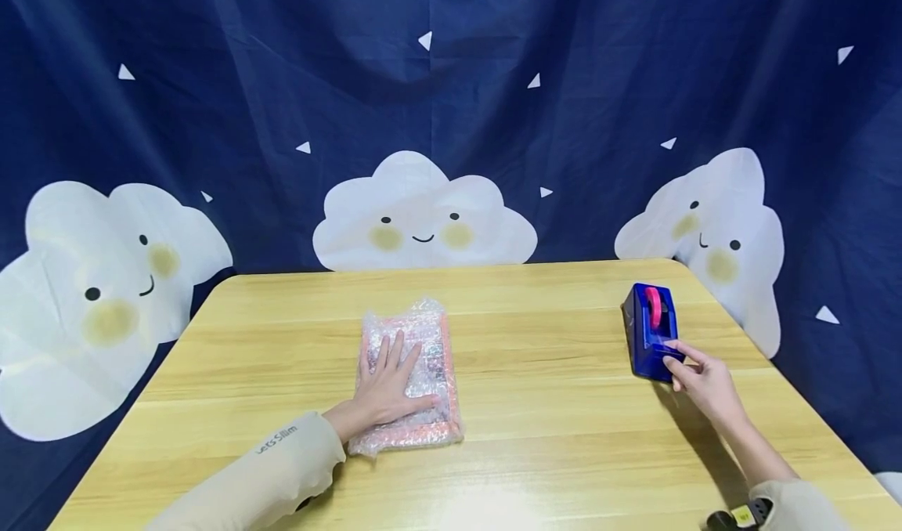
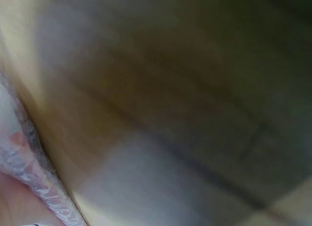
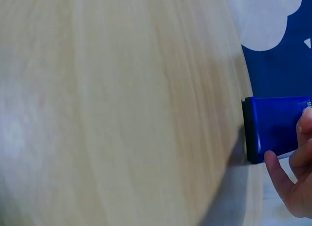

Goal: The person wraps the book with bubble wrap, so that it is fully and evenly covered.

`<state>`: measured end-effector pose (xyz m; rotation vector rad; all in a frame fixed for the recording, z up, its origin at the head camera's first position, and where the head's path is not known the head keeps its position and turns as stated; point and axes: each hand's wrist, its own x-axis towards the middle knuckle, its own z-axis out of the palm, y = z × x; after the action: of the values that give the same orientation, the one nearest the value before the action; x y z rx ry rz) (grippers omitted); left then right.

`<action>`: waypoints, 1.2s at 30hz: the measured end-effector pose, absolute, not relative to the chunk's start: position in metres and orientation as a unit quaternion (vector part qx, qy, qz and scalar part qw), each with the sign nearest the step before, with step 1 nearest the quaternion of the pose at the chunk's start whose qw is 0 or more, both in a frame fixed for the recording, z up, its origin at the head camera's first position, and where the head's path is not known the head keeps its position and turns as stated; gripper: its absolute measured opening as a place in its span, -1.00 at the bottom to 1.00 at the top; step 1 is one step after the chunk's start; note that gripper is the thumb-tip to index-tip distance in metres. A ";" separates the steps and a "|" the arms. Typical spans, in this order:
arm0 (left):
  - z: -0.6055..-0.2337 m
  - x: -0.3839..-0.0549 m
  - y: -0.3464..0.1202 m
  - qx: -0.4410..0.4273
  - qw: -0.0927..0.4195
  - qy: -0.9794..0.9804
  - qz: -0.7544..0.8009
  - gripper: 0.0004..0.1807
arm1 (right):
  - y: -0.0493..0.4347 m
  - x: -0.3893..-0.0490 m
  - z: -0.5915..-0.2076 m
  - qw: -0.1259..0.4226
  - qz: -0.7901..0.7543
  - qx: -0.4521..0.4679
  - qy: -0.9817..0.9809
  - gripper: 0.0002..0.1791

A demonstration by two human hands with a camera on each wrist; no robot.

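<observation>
A flat pink package wrapped in bubble wrap [image 1: 431, 374] lies on the wooden table [image 1: 550, 406], left of centre. My left hand [image 1: 391, 374] rests flat on it, fingers spread and straight. In the blurred left wrist view only an edge of the bubble wrap [image 2: 30, 173] shows. A blue tape dispenser [image 1: 650, 329] with a pink roll stands at the right of the table. My right hand [image 1: 689, 370] holds its near end. In the right wrist view the thumb and curled fingers [image 3: 275, 170] sit on either side of the tape dispenser [image 3: 273, 127].
A dark blue cloth with white smiling clouds [image 1: 423, 210] hangs behind and around the table. The table's right edge [image 1: 796, 390] runs close to the dispenser. A small dark device [image 1: 740, 515] sits at my right wrist.
</observation>
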<state>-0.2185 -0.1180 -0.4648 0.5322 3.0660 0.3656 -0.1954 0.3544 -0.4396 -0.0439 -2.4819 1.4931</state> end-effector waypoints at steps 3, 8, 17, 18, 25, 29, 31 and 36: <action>-0.464 -0.219 -0.118 0.170 0.003 0.978 0.120 0.09 | 0.356 -0.193 -0.437 0.112 0.496 -0.006 -0.861 -0.79; -0.464 -0.218 -0.119 0.170 0.008 0.978 0.118 0.09 | 0.351 -0.187 -0.432 0.109 0.464 -0.001 -0.879 -0.49; -0.463 -0.219 -0.120 0.176 -0.002 0.977 0.123 0.08 | 0.314 -0.189 -0.417 0.069 0.498 0.035 -0.864 -0.40; -0.464 -0.219 -0.120 0.176 -0.002 0.977 0.122 0.08 | 0.309 -0.191 -0.416 0.061 0.507 0.041 -0.859 -0.40; -0.463 -0.217 -0.119 0.174 0.001 0.977 0.120 0.08 | 0.276 -0.202 -0.413 -0.001 0.567 0.065 -0.821 -0.39; -0.463 -0.217 -0.118 0.172 0.009 0.977 0.123 0.08 | 0.255 -0.210 -0.414 -0.041 0.587 0.064 -0.806 -0.38; -0.463 -0.217 -0.118 0.172 0.012 0.977 0.123 0.08 | 0.244 -0.214 -0.415 -0.058 0.598 0.065 -0.797 -0.38; -0.461 -0.216 -0.118 0.175 0.001 0.976 0.129 0.07 | 0.214 -0.222 -0.418 -0.096 0.627 0.063 -0.771 -0.38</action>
<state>-0.2161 -0.1183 -0.4614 0.5508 3.0635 0.4065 -0.2218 0.2140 -0.4182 0.2095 -2.5808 2.1000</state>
